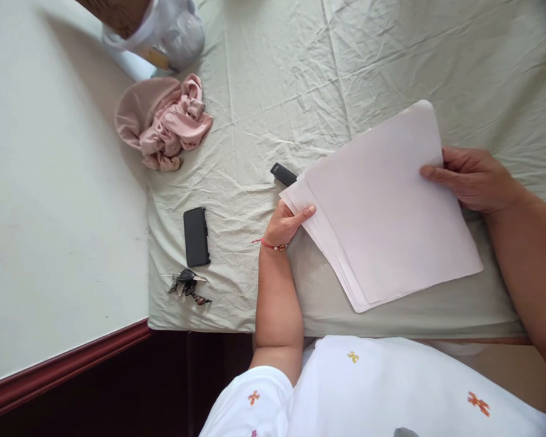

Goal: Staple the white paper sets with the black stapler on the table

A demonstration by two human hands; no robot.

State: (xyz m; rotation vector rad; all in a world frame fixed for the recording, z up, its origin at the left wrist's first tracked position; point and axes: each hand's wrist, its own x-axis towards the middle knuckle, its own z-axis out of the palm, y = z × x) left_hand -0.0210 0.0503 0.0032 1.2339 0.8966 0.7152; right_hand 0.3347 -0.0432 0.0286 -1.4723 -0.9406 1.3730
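White sheets of paper (382,212) form a loose stack that lies fanned over a wrinkled pale green bedsheet (300,73), near its front edge. The left hand (284,224) grips the stack's near-left corner, thumb on top and fingers under the sheets. The right hand (473,179) holds the far-right edge, thumb pressed on the top sheet and fingers closed behind it. Both hands are thus clamped on the paper.

Handling, by judgement: the stack is light, thin and limp. It will sag and fan out if it is lifted by one corner only. The sheets are smooth and slide readily over each other; the staggered lower edges show that they are not aligned. Edges crease easily under a hard pinch. The best hold is at two opposite edges, as at present, with flat finger pressure that spans all sheets.

A small black object (283,174) protrudes from under the stack's left corner; its type cannot be told. A black phone (196,236) and a bunch of keys (186,285) lie to the left, well apart from the paper. A crumpled pink cloth (166,121) lies farther back.
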